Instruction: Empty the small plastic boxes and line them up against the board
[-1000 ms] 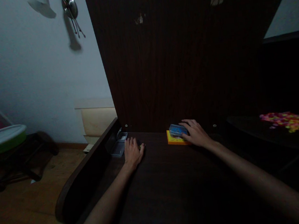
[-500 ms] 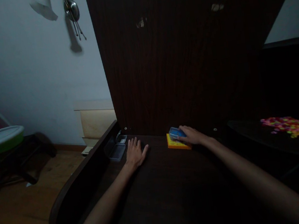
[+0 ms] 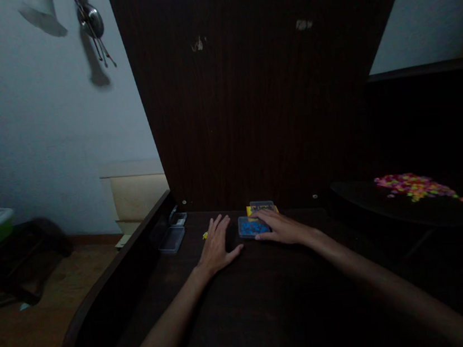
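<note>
My right hand (image 3: 278, 228) grips the right end of a clear plastic box (image 3: 246, 227) filled with small blue pieces, thumb at the near edge and fingers over the top. Behind it lies a yellow box (image 3: 250, 211) with another clear case (image 3: 262, 204) on it, partly covered by that hand. To the left, my left hand (image 3: 215, 245) rests palm down with fingers apart, holding nothing. A small yellow piece (image 3: 205, 236) lies by its fingers, too small to name. Farther left is an open clear case (image 3: 172, 240) on the dark tabletop (image 3: 246, 295).
A raised dark side board (image 3: 114, 289) edges the tabletop at left, and a tall dark panel (image 3: 240, 110) stands behind. At right, a pile of small colourful pieces (image 3: 418, 184) lies on a dark surface. A smaller clear case (image 3: 179, 219) sits in the back left corner.
My right hand has brought the box of blue pieces off the yellow box, left and nearer. The clear case on the yellow box and the small yellow piece now show. The view has shifted right.
</note>
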{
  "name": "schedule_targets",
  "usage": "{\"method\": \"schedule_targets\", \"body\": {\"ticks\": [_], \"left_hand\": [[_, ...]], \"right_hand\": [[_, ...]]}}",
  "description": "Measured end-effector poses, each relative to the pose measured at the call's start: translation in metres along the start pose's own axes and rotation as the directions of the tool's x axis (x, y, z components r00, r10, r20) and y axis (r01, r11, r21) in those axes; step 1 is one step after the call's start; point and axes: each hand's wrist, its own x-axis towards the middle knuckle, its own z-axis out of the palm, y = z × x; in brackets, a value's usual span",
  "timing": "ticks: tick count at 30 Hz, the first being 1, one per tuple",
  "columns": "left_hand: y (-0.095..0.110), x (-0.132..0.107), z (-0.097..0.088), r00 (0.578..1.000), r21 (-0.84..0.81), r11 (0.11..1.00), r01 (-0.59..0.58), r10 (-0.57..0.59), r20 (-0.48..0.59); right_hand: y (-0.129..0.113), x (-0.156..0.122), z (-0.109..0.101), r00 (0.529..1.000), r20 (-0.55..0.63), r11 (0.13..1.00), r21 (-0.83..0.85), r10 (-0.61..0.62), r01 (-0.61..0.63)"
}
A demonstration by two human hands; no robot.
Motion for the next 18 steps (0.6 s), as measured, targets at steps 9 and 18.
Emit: {"method": "schedule_targets", "body": {"ticks": [9,18], "left_hand": [[0.017,-0.016,0.012,0.97,-0.209,0.971,0.12,-0.07,0.233],[0.014,-0.018,0.018,0.972,-0.188,0.978,0.093,-0.048,0.231]], "right_hand": [[-0.035,-0.026,0.03,0.985,0.152,0.984,-0.144,-0.085,0.107],[-0.042,-0.032,0.066,0.99,0.078,0.881,-0.452,-0.118,0.14]]}}
